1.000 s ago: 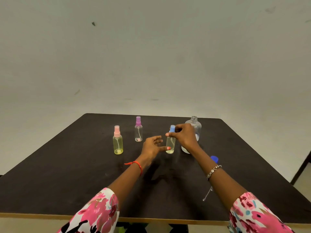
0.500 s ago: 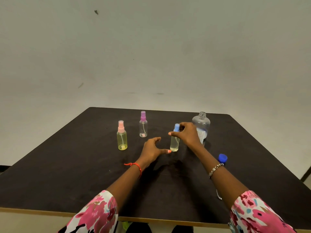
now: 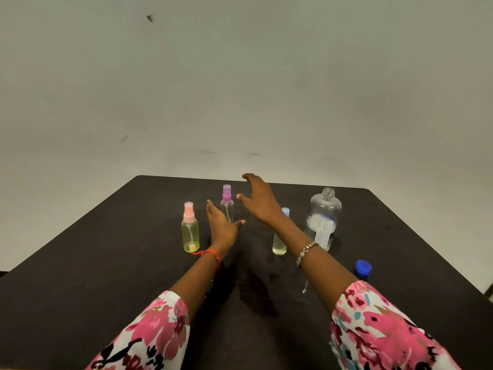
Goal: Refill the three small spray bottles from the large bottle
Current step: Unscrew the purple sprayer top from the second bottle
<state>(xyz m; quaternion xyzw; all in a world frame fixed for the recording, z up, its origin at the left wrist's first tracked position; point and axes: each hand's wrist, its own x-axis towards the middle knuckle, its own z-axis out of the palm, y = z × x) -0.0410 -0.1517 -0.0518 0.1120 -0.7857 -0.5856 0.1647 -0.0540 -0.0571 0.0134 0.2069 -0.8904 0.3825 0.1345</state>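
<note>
A: Hands?
B: Left hand (image 3: 221, 222) and right hand (image 3: 260, 201) are spread and empty, either side of the upright purple-capped bottle (image 3: 227, 206), seemingly near-empty.
A: Technique?
B: Steady its body, unscrew the sprayer, then tilt the large bottle (image 3: 323, 217).

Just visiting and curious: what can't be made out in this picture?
- Head view: purple-capped bottle, base hidden behind the left hand.
- Head view: blue-capped bottle, middle covered by the right arm.
- Head view: large bottle's label, print too small to read.
- Head view: sleeves, cut off by the bottom edge.
</note>
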